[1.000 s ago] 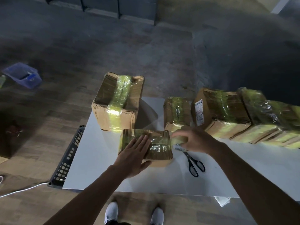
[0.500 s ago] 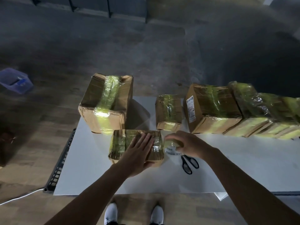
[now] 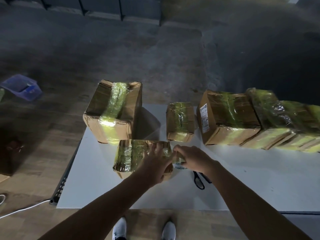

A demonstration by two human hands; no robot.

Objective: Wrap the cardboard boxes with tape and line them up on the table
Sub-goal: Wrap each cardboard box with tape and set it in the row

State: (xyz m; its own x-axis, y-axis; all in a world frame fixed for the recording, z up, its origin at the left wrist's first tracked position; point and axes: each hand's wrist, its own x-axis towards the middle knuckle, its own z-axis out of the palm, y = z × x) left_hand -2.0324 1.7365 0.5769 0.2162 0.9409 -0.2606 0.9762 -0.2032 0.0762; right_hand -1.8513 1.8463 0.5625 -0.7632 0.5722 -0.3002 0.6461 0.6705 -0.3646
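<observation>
Dim concrete floor behind, pale wood underfoot, and a white worktop point(image 3: 259, 184) in the middle of it all. Toward the near left of it lay the nearest box point(image 3: 131, 158), a small cardboard one already banded in shiny yellow-green tape. The left hand point(image 3: 155, 163) was down flat on its top, fingers straight and spread, pressing near the right end. The right hand point(image 3: 192, 158) sat hard against that same end, fingers curled round what looked like the tape roll point(image 3: 179, 161). That roll was mostly hidden under the knuckles, with only a sliver of yellow film and some printed white core showing, so it was hard to call for sure. Black scissors point(image 3: 199, 181) lay on the worktop just beside the right wrist, partly under the forearm. Behind the nearest box stood a big taped box point(image 3: 112, 111) at the left corner and a small taped box point(image 3: 180, 120) in the middle. To the right, a labelled box point(image 3: 228, 118) touched a row of wrapped boxes point(image 3: 280, 122) that ran off the right edge. Down on the floor to the left sat a blue basket point(image 3: 22, 87), and a white cable point(image 3: 26, 207) trailed by the worktop's corner.
</observation>
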